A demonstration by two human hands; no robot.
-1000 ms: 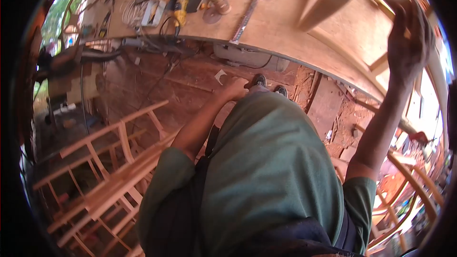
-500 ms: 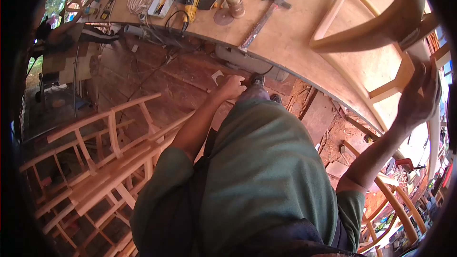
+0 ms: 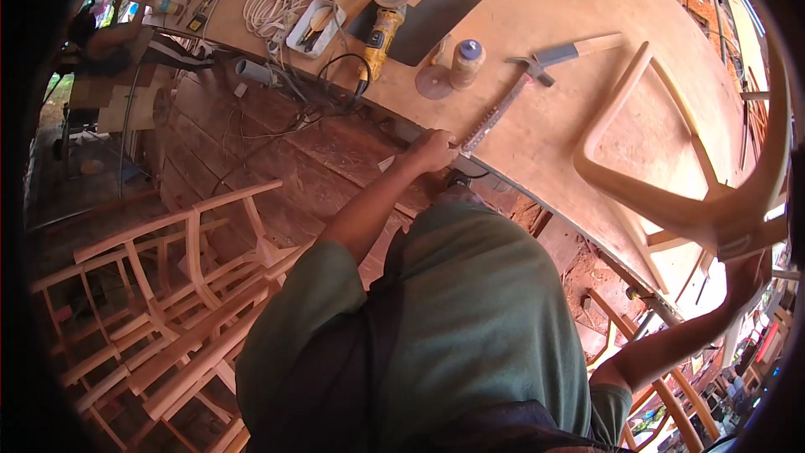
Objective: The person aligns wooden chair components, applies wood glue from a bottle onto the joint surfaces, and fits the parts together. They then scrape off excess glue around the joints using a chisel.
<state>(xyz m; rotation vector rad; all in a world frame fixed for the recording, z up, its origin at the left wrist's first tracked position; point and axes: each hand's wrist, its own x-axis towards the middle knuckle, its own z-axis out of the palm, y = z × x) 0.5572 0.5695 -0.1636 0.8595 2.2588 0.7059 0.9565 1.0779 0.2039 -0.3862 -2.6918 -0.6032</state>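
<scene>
My left hand (image 3: 433, 151) is at the front edge of the workbench, its fingers curled. The fingertips come right up to the lower end of a hammer (image 3: 501, 114) with a dark, speckled handle; whether they grip it I cannot make out. The hammer's head lies against a wooden piece with a grey section (image 3: 579, 49). At the right, my right hand (image 3: 746, 278) is closed around the lower part of a curved wooden chair frame (image 3: 662, 193), which stands tilted over the bench. The frame hides part of its fingers.
On the bench (image 3: 511, 168) are a glue bottle (image 3: 468, 65), a yellow angle grinder (image 3: 381, 38), a white tray (image 3: 312, 29) and coiled cable (image 3: 262, 8). Slatted wooden frames (image 3: 193, 260) stand at lower left. Another person (image 3: 105, 50) is at far left.
My left hand has risen to the bench edge by the hammer's handle. The chair frame has swung lower and nearer, and my right hand has moved down with it.
</scene>
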